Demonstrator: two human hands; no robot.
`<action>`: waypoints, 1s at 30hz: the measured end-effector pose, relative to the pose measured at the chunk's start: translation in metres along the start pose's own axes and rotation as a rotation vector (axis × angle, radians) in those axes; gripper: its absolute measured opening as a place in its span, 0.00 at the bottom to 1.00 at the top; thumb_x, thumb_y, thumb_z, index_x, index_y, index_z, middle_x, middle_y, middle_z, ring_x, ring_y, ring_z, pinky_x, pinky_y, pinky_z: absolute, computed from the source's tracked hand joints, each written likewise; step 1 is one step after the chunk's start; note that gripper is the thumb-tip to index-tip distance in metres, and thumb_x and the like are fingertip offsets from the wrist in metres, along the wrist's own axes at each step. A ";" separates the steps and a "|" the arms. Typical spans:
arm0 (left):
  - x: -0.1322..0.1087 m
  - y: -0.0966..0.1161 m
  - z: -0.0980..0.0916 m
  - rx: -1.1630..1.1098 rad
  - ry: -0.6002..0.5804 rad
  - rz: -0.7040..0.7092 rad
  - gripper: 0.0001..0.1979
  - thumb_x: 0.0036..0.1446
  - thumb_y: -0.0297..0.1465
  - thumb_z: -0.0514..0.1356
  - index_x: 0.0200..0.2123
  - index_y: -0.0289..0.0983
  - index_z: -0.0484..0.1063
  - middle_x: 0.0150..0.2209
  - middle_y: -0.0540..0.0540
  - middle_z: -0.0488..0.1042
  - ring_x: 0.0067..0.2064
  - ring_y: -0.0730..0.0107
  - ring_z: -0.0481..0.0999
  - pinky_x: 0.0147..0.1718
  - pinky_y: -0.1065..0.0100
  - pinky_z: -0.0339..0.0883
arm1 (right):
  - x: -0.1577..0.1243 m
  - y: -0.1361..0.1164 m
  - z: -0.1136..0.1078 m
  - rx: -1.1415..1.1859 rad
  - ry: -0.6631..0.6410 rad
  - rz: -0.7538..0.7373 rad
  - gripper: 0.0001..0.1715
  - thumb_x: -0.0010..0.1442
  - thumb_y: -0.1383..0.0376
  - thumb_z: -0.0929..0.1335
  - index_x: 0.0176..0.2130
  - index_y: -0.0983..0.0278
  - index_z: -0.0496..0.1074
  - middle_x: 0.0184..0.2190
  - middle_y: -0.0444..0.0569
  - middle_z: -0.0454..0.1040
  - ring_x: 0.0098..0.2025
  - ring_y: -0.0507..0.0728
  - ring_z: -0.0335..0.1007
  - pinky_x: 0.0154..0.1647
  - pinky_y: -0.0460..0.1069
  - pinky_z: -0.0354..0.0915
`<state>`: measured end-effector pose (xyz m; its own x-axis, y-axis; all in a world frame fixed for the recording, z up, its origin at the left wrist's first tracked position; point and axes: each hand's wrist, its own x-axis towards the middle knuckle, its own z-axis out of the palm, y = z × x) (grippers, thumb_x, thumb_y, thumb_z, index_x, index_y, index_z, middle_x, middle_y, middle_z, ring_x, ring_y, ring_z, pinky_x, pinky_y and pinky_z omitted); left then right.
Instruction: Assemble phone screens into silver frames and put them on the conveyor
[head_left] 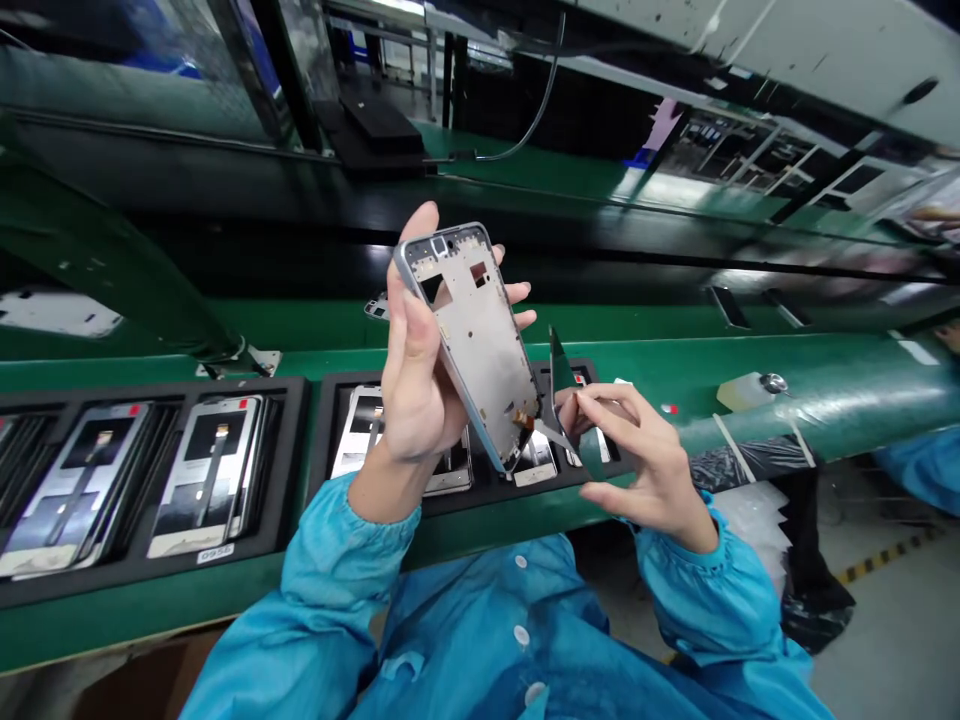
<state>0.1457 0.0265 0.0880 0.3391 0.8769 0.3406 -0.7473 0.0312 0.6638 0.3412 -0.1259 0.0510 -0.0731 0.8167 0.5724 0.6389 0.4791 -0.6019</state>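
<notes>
My left hand [412, 370] is closed around a silver phone frame [480, 330], held upright and tilted, with its bare inner side facing me. My right hand [637, 450] pinches a dark, thin film strip [561, 385] that meets the frame's lower end near a small orange flex part. Both hands hover above a black tray [491, 478] that holds several phone screen parts.
A second black tray [285, 470] on the green bench at the left holds several more screen panels standing in slots. A small white bottle [746, 390] lies on the bench at the right. A black conveyor belt [637, 270] runs behind. Black bags hang at the right.
</notes>
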 end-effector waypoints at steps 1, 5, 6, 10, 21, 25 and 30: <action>0.000 0.001 -0.001 0.004 -0.013 0.002 0.36 0.68 0.60 0.69 0.74 0.60 0.68 0.66 0.46 0.80 0.64 0.48 0.85 0.62 0.50 0.82 | -0.001 0.000 0.000 0.004 -0.007 0.005 0.44 0.71 0.49 0.80 0.79 0.48 0.70 0.61 0.59 0.75 0.58 0.71 0.83 0.57 0.67 0.85; 0.001 -0.002 -0.002 0.008 -0.073 0.055 0.29 0.72 0.57 0.67 0.71 0.58 0.71 0.65 0.46 0.80 0.61 0.52 0.86 0.62 0.50 0.83 | -0.002 0.000 -0.001 0.003 -0.037 0.005 0.45 0.70 0.49 0.80 0.79 0.49 0.70 0.62 0.59 0.75 0.59 0.72 0.84 0.60 0.69 0.85; 0.000 -0.004 -0.003 0.016 -0.099 0.085 0.27 0.73 0.56 0.66 0.69 0.57 0.71 0.65 0.46 0.80 0.60 0.53 0.87 0.62 0.49 0.83 | -0.001 0.000 0.000 0.002 -0.039 0.007 0.45 0.71 0.49 0.80 0.79 0.48 0.69 0.62 0.59 0.75 0.60 0.72 0.84 0.60 0.69 0.84; 0.000 -0.012 -0.007 0.106 -0.198 0.166 0.24 0.74 0.53 0.68 0.67 0.54 0.74 0.64 0.45 0.79 0.59 0.52 0.87 0.61 0.46 0.83 | 0.007 -0.002 0.015 -0.001 0.044 0.025 0.45 0.72 0.46 0.78 0.79 0.46 0.68 0.62 0.58 0.75 0.61 0.71 0.82 0.62 0.69 0.83; 0.015 0.006 -0.030 0.248 -0.267 0.260 0.26 0.70 0.52 0.72 0.63 0.52 0.72 0.62 0.48 0.80 0.52 0.51 0.90 0.53 0.47 0.88 | -0.002 0.003 0.022 0.155 0.104 0.110 0.47 0.69 0.38 0.78 0.77 0.51 0.74 0.60 0.59 0.77 0.58 0.70 0.84 0.60 0.69 0.85; 0.012 0.001 -0.025 0.256 -0.288 0.235 0.28 0.66 0.51 0.75 0.61 0.51 0.72 0.61 0.48 0.81 0.54 0.52 0.89 0.56 0.48 0.87 | 0.005 -0.002 0.024 0.054 0.118 0.060 0.48 0.69 0.38 0.78 0.77 0.52 0.73 0.59 0.59 0.78 0.58 0.70 0.83 0.61 0.68 0.85; 0.003 -0.009 -0.026 0.310 -0.366 0.195 0.28 0.65 0.49 0.77 0.62 0.50 0.74 0.60 0.44 0.80 0.47 0.59 0.88 0.49 0.56 0.87 | 0.023 -0.005 0.043 0.068 0.218 0.007 0.47 0.73 0.39 0.75 0.80 0.51 0.68 0.59 0.59 0.76 0.56 0.67 0.83 0.61 0.66 0.85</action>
<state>0.1385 0.0413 0.0654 0.4296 0.6252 0.6516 -0.6308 -0.3086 0.7120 0.3032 -0.0959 0.0431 0.1033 0.7350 0.6702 0.5853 0.4999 -0.6384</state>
